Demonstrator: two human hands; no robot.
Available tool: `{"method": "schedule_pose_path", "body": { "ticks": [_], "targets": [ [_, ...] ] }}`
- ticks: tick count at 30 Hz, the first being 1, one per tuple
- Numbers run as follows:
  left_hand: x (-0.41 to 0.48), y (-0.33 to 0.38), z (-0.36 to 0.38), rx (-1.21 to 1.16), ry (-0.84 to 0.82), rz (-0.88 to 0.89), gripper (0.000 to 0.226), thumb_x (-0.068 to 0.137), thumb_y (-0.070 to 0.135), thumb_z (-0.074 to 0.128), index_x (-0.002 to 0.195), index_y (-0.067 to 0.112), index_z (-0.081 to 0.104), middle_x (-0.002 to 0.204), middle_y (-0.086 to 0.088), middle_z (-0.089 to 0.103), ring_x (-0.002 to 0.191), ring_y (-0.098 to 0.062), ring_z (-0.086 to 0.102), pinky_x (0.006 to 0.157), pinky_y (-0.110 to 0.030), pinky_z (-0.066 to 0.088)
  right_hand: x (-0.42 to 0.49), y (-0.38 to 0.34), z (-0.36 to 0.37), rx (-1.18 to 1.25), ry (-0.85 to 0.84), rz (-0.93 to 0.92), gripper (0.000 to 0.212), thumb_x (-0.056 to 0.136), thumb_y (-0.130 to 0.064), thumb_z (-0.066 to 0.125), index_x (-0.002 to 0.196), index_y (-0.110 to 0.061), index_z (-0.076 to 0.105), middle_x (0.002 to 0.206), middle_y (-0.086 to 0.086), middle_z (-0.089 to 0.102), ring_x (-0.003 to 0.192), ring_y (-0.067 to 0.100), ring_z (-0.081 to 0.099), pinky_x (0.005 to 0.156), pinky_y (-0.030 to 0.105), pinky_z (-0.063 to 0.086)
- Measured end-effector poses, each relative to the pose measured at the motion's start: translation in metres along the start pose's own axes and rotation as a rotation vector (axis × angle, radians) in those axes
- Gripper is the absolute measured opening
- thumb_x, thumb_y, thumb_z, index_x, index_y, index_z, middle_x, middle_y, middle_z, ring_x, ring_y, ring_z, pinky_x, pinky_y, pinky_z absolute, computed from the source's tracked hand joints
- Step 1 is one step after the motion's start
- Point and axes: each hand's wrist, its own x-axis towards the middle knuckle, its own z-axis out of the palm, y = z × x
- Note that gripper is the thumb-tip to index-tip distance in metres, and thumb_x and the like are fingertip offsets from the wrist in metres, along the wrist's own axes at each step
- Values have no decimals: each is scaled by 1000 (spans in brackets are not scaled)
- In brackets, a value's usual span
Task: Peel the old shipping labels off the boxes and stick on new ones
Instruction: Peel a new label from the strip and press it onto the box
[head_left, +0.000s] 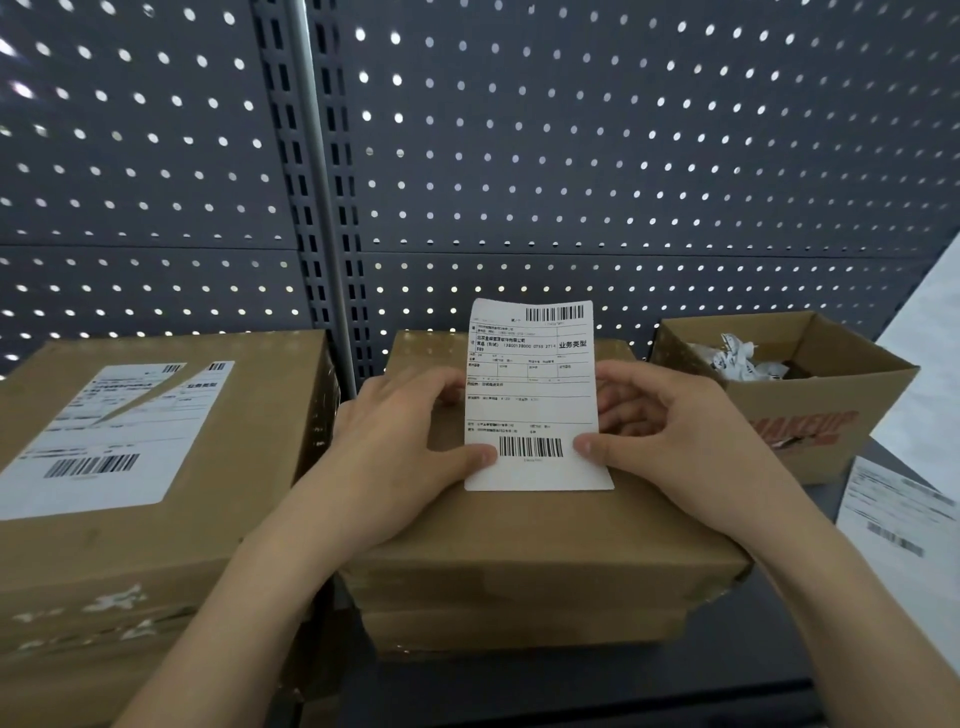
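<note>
This looks like a stockroom or parcel-packing area. At the far side stands a dark perforated shelving panel (623, 156) with a slotted upright (345, 218). Nearer sit brown cardboard boxes (156, 561), the left one bearing a barcoded shipping label (104, 441).

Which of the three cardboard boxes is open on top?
The small box at the far right, with crumpled paper scraps inside. The big left box and the middle box are both closed.
</note>
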Motion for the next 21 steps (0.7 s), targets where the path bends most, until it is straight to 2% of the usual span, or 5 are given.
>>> {"method": "schedule_pose_path", "body": {
  "ticks": [4, 8, 15, 18, 21],
  "targets": [
    [-1, 0, 0, 34, -15, 21, 63, 78, 57, 63, 135, 47, 38, 126, 27, 49, 126, -9, 36, 108, -40, 30, -1, 0, 0, -27, -2, -31, 73, 77, -12, 81, 131, -51, 52, 92, -9, 68, 83, 9, 67, 77, 25, 54],
    [-3, 1, 2, 29, 12, 15, 90, 79, 56, 65, 149, 52, 8, 134, 24, 44, 131, -8, 31, 115, -41, 25, -3, 0, 2, -94, 1, -51, 88, 76, -17, 83, 138, -59, 38, 94, -12, 65, 86, 7, 66, 76, 27, 54],
    [-4, -1, 3, 49, 13, 25, 95, 71, 67, 58, 149, 52, 6, 141, 21, 40, 134, -12, 30, 115, -46, 26, -7, -5, 5, -240, -11, -53, 93, 79, -31, 80, 138, -69, 19, 100, -24, 59, 101, -6, 57, 88, 21, 47],
    [-2, -1, 4, 87, -4, 16, 95, 69, 71, 57, 149, 51, 9, 139, 20, 41, 132, -14, 32, 114, -46, 27, -8, -3, 7, -290, 1, 25, 98, 77, -48, 74, 142, -67, 4, 125, -26, 48, 125, 1, 44, 108, 38, 40],
    [-2, -1, 5, 136, -12, 27, 97, 63, 81, 50, 147, 50, 12, 139, 22, 39, 129, -14, 33, 112, -44, 28, -9, -4, 8, -340, 25, 92, 107, 66, -70, 66, 142, -66, -9, 150, -12, 30, 142, 17, 30, 113, 52, 34]
  ]
}}
